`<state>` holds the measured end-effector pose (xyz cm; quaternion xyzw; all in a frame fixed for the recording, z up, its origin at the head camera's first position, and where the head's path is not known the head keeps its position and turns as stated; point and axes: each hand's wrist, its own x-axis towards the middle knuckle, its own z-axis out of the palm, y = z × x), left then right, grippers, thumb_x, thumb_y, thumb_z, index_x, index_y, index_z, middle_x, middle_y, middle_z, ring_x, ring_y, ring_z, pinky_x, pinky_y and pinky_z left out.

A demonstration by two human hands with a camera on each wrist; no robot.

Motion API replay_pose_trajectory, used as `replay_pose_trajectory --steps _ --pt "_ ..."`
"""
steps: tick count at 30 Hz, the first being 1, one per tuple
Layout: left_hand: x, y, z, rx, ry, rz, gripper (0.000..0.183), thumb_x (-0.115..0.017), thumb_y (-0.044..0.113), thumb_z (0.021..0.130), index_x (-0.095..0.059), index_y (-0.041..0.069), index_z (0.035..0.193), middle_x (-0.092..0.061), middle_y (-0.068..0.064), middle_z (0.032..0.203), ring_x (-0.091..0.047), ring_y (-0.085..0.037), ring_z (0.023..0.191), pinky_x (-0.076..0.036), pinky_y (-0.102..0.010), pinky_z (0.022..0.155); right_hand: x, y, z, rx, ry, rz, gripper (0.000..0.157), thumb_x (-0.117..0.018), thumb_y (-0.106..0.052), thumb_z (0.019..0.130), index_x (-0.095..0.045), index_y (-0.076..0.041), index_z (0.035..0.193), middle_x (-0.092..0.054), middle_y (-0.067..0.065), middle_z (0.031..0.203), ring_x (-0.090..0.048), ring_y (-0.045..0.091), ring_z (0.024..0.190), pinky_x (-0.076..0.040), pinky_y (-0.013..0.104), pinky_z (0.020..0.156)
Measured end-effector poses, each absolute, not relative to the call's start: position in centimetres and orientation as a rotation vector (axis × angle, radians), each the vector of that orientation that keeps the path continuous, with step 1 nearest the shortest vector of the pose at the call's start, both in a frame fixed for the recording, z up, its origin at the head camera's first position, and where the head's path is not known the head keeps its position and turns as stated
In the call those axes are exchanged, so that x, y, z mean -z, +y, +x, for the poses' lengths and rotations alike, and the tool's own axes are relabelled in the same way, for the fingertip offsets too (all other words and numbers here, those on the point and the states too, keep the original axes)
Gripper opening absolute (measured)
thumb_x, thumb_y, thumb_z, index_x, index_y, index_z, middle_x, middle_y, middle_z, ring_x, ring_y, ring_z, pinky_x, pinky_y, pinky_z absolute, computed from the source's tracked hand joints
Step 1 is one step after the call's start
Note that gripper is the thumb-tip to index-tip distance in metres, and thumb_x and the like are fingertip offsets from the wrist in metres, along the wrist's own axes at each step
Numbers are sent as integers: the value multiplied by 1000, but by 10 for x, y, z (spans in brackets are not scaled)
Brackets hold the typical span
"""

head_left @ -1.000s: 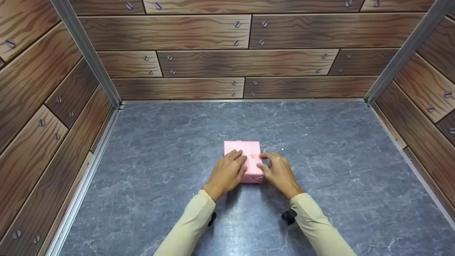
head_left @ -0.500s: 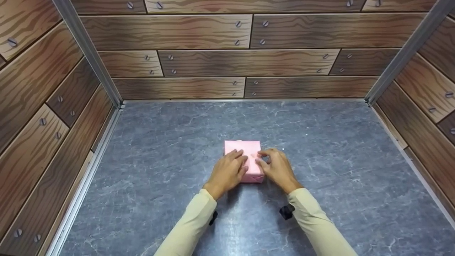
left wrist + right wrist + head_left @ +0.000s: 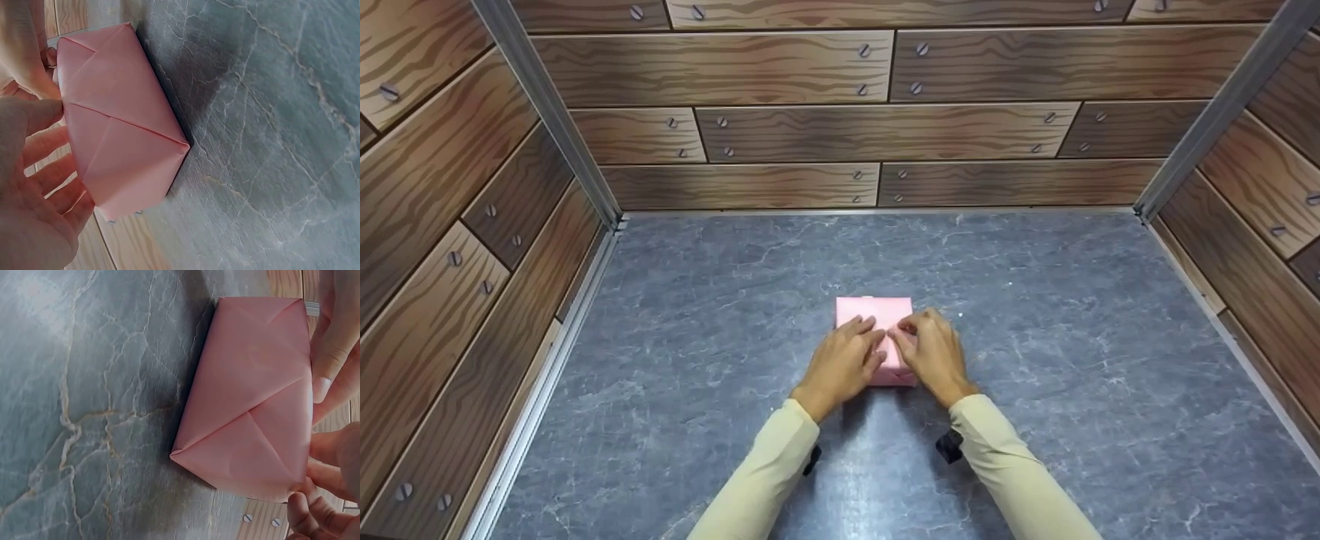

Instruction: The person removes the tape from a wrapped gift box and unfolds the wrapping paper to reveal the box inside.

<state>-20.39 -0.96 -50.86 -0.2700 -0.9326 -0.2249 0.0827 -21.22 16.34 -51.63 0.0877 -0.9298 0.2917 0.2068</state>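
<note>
head view: light is glaring off desk (image 3: pixel 855 480) | wrist views: looking dimmer, softer; shadow is falling beside box (image 3: pixel 126 93)

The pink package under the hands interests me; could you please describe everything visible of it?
The pink package is box-shaped, apparently wrapped in smooth paper, with diagonal folds at its near end. It looks closed and lies on the grey marbled surface. The left hand rests on its top; the right hand, fingers curled, is there too, exact contact unclear.
</note>
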Motion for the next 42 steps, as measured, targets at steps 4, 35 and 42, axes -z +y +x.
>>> replay_pose_trajectory --steps 4,35,42 --pt "508 -9 -204 671 -2777 -810 35 -65 26 99 -70 5 127 -60 -13 141 -52 -32 135 -46 -51 107 516 163 -212 -793 -2585 236 14 -81 -17 86 -77 -3 89 -65 10 85 -66 33 79 -54 51 72" --pt "511 -8 -205 654 -2738 -816 33 -67 23 97 -71 4 124 -63 -14 137 -55 -32 132 -46 -46 108 518 170 -214 -749 -2507 261 8 -74 -7 86 -72 -1 81 -65 10 79 -65 31 72 -54 49 66" --pt "508 -10 -203 658 -2763 -804 34 -65 24 98 -71 5 125 -61 -14 139 -53 -33 133 -45 -48 108 519 176 -214 -779 -2506 248 6 -73 -5 87 -72 0 84 -66 11 83 -67 32 78 -54 50 70"
